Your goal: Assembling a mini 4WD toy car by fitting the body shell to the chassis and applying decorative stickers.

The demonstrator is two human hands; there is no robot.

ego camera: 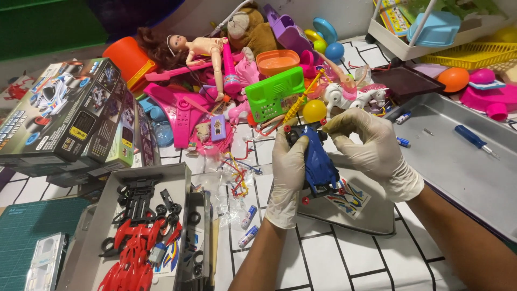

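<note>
Forearms: two bare forearms come in from the lower edge, both hands wear thin pale gloves.
Left hand: the left hand (287, 178) is closed around the blue toy car (318, 161), fingers wrapped on its left side, thumb near the front end.
Right hand: the right hand (374, 151) grips the same car from the upper right, fingers curled over its top end; the grip is tight, no gap is visible.
Blue toy car: it is lifted above the sticker sheet (350, 196), which lies on a grey flat piece on the white tablecloth (323, 258) with black lines.
Open box: at lower left, an open grey box (183, 178) holds a red car body (132, 253) and a black chassis frame (137, 199) with loose small wheels.
Batteries: two small batteries (248, 226) lie between the box and the left wrist.
Metal tray: to the right, a grey tray (458, 161) holds a blue screwdriver (474, 139).
Behind the hands: a pile of toys, with a green toy phone (272, 94), a doll (188, 48) and a yellow ball (314, 110).
Far left: stacked model car boxes (70, 116).
</note>
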